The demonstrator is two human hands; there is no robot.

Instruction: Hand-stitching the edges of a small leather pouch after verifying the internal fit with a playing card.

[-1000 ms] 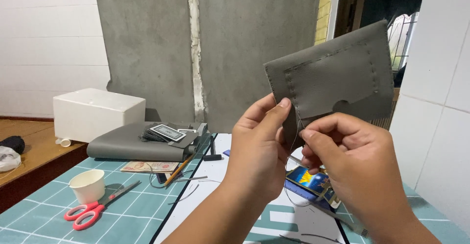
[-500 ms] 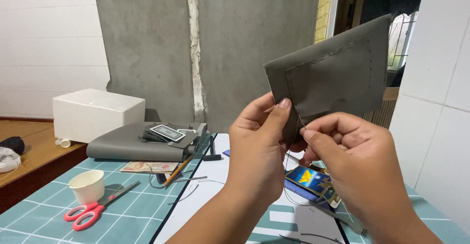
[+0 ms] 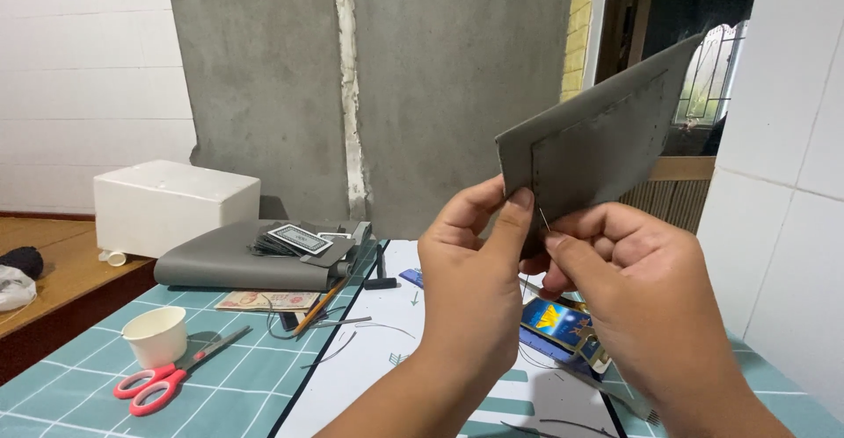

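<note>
Above the table, at chest height: grey leather piece (image 3: pixel 607 143) held up between both hands
Left hand (image 3: pixel 470 275): thumb clamps the piece's lower-left corner
Right hand (image 3: pixel 629 271): fingertips pinch a thin needle (image 3: pixel 544 219) just beside the left thumb
Bearing: piece fans out toward 1 o'clock from the hands
Long axis: runs 8 to 2 o'clock
Nearer hand: both on the same corner; right one at the stitch line

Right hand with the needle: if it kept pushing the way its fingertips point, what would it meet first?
The right hand points its needle up and leftward at the grey leather piece, so it would probably meet that piece first, beside the left hand's thumb. Depth is unclear.
</note>
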